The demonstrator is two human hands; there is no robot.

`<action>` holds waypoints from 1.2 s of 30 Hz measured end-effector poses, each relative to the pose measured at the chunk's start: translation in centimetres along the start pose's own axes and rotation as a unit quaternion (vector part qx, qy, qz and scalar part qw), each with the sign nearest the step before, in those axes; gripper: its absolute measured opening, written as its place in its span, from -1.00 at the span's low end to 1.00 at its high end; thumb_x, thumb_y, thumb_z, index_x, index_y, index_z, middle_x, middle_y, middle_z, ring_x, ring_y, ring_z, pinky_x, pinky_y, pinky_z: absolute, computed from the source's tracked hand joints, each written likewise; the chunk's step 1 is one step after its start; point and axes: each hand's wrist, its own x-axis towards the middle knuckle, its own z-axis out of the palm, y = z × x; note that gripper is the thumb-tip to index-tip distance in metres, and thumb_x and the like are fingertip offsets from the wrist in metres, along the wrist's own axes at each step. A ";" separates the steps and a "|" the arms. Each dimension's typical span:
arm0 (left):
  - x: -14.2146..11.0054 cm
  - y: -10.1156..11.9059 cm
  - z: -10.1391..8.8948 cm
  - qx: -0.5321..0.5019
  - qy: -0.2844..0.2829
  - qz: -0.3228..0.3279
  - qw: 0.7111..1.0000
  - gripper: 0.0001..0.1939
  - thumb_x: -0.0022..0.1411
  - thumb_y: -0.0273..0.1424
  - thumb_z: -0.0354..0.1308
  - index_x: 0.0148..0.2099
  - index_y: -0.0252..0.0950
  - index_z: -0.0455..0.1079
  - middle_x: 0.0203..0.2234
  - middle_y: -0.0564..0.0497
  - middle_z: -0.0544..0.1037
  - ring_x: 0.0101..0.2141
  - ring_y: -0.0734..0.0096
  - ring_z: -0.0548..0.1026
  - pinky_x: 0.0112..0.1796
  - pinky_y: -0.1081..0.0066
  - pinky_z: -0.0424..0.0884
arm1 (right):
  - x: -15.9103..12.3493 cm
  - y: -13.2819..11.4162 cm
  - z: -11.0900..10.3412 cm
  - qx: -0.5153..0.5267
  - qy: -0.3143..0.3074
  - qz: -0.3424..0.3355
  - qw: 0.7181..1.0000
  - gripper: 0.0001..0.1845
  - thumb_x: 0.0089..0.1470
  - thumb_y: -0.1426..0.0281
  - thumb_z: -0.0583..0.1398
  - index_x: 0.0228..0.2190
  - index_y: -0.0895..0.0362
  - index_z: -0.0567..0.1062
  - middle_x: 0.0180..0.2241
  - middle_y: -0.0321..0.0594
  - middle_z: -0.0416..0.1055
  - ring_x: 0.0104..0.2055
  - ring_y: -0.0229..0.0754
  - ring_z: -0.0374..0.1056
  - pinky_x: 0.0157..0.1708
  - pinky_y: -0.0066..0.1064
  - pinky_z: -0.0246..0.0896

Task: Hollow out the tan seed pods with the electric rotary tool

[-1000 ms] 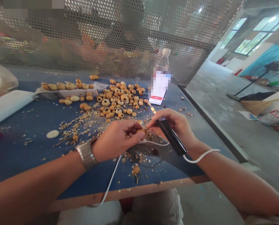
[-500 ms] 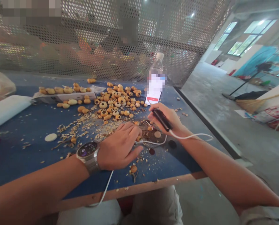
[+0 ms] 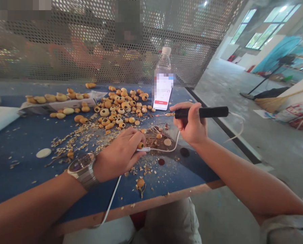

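Left hand [image 3: 119,153], fingers pinching a small tan bead [image 3: 140,145] above the blue tabletop [image 3: 19,178]; right hand [image 3: 190,124], fingers wrapped around a black corded pen drill [image 3: 201,112], held apart.

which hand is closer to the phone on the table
Right. The right hand, gripping a black corded tool, is just below and to the right of the phone. The left hand is farther away, lower and to the left.
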 end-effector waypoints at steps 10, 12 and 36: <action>-0.4 -0.4 -0.1 -0.004 0.020 0.031 0.999 -0.87 0.45 -0.52 0.09 -0.03 -0.24 0.22 -0.13 -0.04 0.40 -0.08 0.22 0.40 -0.04 0.22 0.38 | -0.3 -0.4 0.2 0.063 -0.001 0.016 0.998 -0.25 0.29 -0.25 -0.01 -0.44 0.02 0.67 -0.69 -0.33 0.27 -0.71 -0.35 0.11 -0.69 -0.39 -0.03; -0.5 -0.4 0.1 -0.002 0.020 0.021 1.000 -0.89 0.47 -0.50 0.08 -0.03 -0.24 0.21 -0.14 -0.04 0.40 -0.11 0.22 0.41 -0.07 0.22 0.38 | -0.6 -0.5 0.2 0.068 -0.002 0.022 0.997 -0.23 0.32 -0.23 -0.03 -0.45 0.03 0.68 -0.70 -0.32 0.28 -0.71 -0.34 0.12 -0.69 -0.39 -0.02; 0.1 -0.3 -1.2 -0.049 0.121 -0.068 0.989 -0.73 0.37 -0.28 0.29 0.10 -0.12 0.55 -0.15 0.08 0.70 -0.20 0.34 0.65 -0.13 0.37 0.52 | -2.8 -3.8 0.8 -0.118 -0.088 -0.248 0.958 -0.91 0.07 0.36 0.35 -0.38 0.13 0.66 -0.51 -0.27 0.57 -0.54 -0.33 0.43 -0.54 -0.51 0.31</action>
